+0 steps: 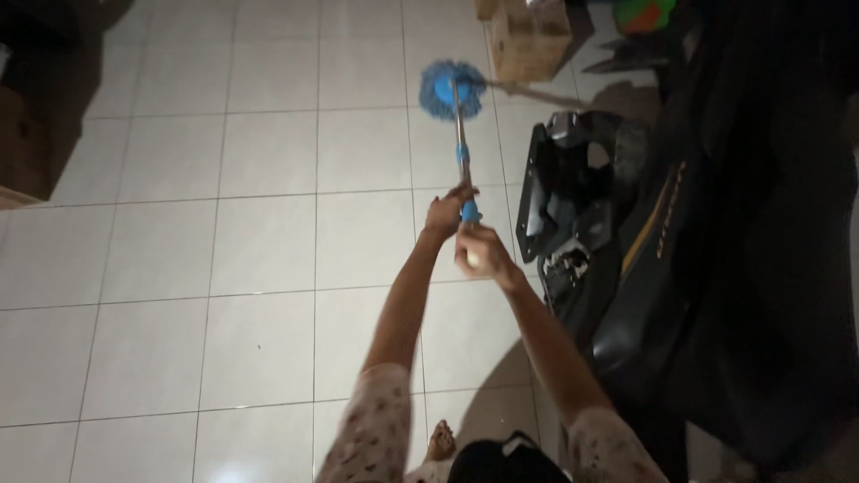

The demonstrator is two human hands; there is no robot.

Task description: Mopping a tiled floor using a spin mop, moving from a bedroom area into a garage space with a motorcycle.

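Mop, blue head on the tiled floor just before a cardboard box; left hand and right hand clasp its handle. Tiles near the mop gleam; the extent already mopped cannot be told.

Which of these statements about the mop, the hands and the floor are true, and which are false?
1. Both hands grip the mop pole. True: left hand and right hand are on the pole.
2. The mop head is red. False: the mop head is blue.
3. The floor is tiled. True: the floor has pale square tiles.
4. The box lies at the person's foot. False: the box is beyond the mop head.
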